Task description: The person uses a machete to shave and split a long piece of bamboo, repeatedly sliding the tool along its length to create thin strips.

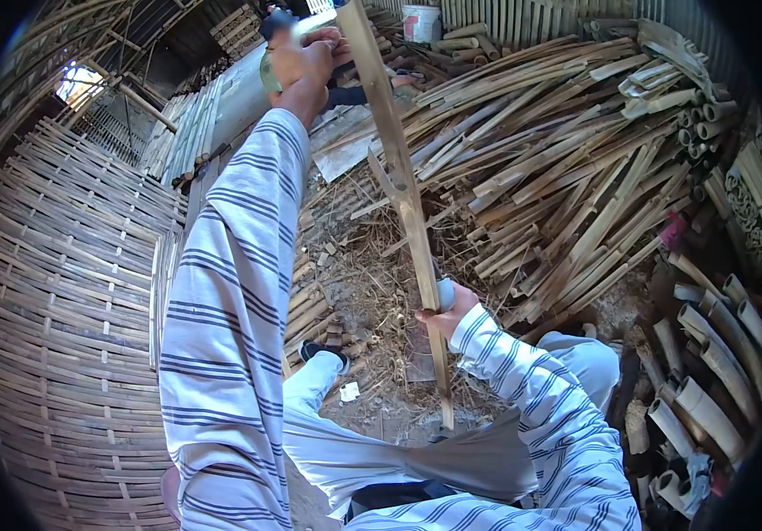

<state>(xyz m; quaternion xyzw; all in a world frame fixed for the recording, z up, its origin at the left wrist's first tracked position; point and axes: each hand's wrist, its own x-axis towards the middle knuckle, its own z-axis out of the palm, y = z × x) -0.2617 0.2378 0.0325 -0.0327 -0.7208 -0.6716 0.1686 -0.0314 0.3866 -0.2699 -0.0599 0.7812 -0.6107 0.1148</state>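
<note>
A long split bamboo strip (412,217) stands nearly upright in front of me, its lower end near the ground between my legs. Part of the strip splits away at the side about midway up. My right hand (459,311) is closed around its lower part, with a small grey-blue item (445,294) against it that I cannot make out. My left hand (303,66) is raised far forward with curled fingers, just left of the strip's upper part. Whatever it grips is hidden. Something green (268,73) shows at its wrist.
A large heap of split bamboo (567,168) lies to the right, with cut bamboo tubes (708,416) nearer me. A woven bamboo panel (71,310) covers the left. Shavings (372,274) litter the ground. Beyond my left hand sits another person (350,95), and a white bucket (421,24) stands behind.
</note>
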